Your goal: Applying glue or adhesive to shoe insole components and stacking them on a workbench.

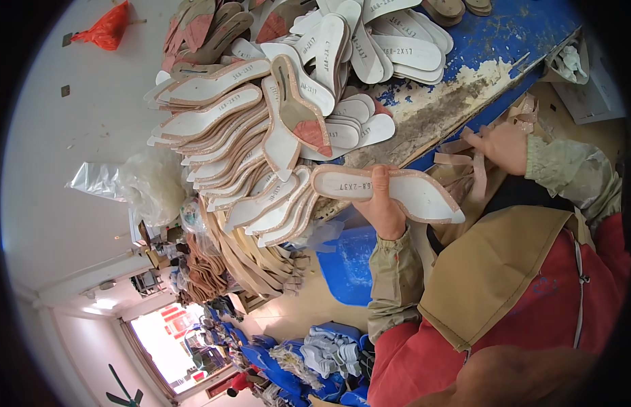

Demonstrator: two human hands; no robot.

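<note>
My left hand [384, 206] holds a white shoe insole [427, 196] with a glittery rose-gold edge band, thumb on top and fingers underneath. The pointed toe of the insole faces right; its rounded heel touches the fanned pile of edged insoles [219, 137]. To the right, my right hand [504, 147] grips thin pinkish strips [455, 157] beside the table edge, its fingers curled. Some strips hang over my lap, and a glittery bunch [526, 109] shows above that hand. One insole [300, 104] lies underside up on the pile, showing a brown shank and a red toe patch.
Plain white insoles [407, 51] are heaped at the back of the worn blue table [478, 30]. Clear plastic bags [152, 188] lie by the wall. Beige strips [249, 254] hang off the table end above a blue plastic stool or bin [346, 264]. Full blue crates [336, 330] stand beyond.
</note>
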